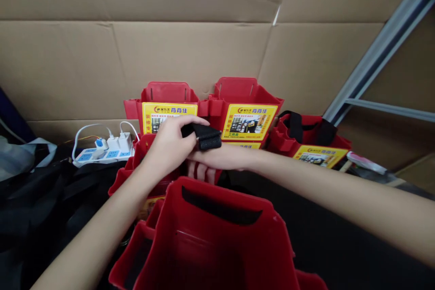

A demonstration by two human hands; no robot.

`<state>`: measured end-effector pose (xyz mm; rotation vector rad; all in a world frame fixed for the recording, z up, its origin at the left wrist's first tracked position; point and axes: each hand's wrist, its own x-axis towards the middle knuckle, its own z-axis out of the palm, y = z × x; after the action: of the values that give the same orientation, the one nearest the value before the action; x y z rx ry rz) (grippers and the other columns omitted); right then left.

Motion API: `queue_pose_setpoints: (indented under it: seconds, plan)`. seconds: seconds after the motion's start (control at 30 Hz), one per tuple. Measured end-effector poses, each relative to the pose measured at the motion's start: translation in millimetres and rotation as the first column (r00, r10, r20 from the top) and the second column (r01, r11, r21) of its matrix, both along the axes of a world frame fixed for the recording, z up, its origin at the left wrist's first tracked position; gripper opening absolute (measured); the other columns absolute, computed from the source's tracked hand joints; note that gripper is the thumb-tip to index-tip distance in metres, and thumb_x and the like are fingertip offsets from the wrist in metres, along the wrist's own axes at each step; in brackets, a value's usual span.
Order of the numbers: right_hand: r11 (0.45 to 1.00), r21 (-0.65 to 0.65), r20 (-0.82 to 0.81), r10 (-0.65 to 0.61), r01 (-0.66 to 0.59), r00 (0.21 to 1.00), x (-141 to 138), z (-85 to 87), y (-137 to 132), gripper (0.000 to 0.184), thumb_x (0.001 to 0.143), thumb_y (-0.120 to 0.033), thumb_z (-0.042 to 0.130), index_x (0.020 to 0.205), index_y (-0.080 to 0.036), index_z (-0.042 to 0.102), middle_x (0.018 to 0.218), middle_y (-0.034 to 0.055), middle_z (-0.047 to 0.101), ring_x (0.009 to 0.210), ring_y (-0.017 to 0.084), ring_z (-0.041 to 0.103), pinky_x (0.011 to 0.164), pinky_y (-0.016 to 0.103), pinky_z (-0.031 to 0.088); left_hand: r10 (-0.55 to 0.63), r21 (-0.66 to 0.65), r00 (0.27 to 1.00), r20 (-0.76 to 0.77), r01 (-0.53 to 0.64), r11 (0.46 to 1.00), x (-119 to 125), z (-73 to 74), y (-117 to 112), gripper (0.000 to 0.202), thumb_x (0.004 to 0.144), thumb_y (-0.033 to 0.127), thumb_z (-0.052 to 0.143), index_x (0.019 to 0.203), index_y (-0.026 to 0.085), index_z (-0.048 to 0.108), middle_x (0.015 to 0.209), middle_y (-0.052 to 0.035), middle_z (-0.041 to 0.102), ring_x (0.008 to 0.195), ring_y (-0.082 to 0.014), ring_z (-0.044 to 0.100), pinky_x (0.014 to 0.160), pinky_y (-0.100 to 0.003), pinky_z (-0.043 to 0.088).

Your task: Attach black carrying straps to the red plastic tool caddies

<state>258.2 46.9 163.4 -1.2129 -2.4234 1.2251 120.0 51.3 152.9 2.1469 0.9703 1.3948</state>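
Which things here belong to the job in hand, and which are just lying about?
Likely job:
- black strap, in the left hand
- nearest red tool box
- labelled red tool boxes behind

Seemingly just lying about:
- white power strip
- plugged-in white adapters

Standing here, I count one left hand (176,139), one right hand (212,157), at least two black straps (209,138), five or more red boxes (190,235) and yellow labels (249,122), at least three plugs (125,142).
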Motion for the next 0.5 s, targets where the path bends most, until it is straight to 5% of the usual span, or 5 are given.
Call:
queue_pose_setpoints:
  seconds: [0.07,0.13,0.27,0.37,0.5]
  plan:
    - [0.997,0.082,0.044,-0.013,0.009,0.999,11,11.5,-12,0.038,0.091,-0.042,0.034,0.086,-0.013,0.058,0.075,0.0064,0.066,0.056,0.011,0.059,0.051,0.023,0.05,-0.017,-0.007,0.995,-0.1,0.016,1.0,-14,7.1,1,0.028,0.068,0.005,0.051,0.087,0.015,0.068,0.09,-0.0027,0.07,0.089,-0.0175,0.062,0.083,-0.029,0.047]
    - [0.936,0.35,0.075,-0.055,0.025,0.996,24,14.8,-32,0.034,0.09,-0.044,0.038,0.094,-0.016,0.058,0.087,0.0062,0.066,0.07,0.014,0.063,0.06,0.026,0.053,-0.091,-0.078,0.976,-0.198,0.077,0.994,-29,13.3,1,0.02,0.072,0.011,0.055,0.087,0.016,0.067,0.088,-0.0021,0.07,0.084,-0.017,0.062,0.079,-0.028,0.048]
    - [0.587,0.802,0.198,-0.089,-0.109,0.976,43,-7.6,-76,0.031,0.083,-0.028,0.055,0.113,-0.021,0.054,0.107,0.0076,0.062,0.09,0.02,0.063,0.074,0.034,0.054,-0.487,-0.466,0.83,-0.273,0.329,0.821,-49,17.2,-2,0.019,0.084,0.028,0.051,0.093,0.017,0.065,0.091,-0.0041,0.069,0.079,-0.0165,0.063,0.07,-0.026,0.052]
    - [0.359,0.914,0.235,-0.092,-0.188,0.968,54,-22.1,-91,0.026,0.086,-0.027,0.05,0.109,-0.018,0.057,0.115,0.0129,0.059,0.097,0.023,0.061,0.075,0.035,0.054,-0.65,-0.546,0.685,-0.328,0.424,0.722,-51,13.3,-4,0.022,0.087,0.023,0.048,0.102,0.018,0.063,0.106,-0.0055,0.066,0.097,-0.0182,0.06,0.084,-0.028,0.048]
    - [0.281,0.913,0.318,-0.034,-0.296,0.948,68,-17.4,-96,0.03,0.087,-0.042,0.044,0.087,-0.021,0.066,0.114,0.0111,0.061,0.105,0.026,0.057,0.084,0.04,0.051,-0.704,-0.541,0.545,-0.455,0.458,0.705,-48,9.3,-4,0.024,0.086,0.02,0.049,0.107,0.019,0.06,0.113,-0.0055,0.062,0.109,-0.019,0.054,0.089,-0.026,0.045]
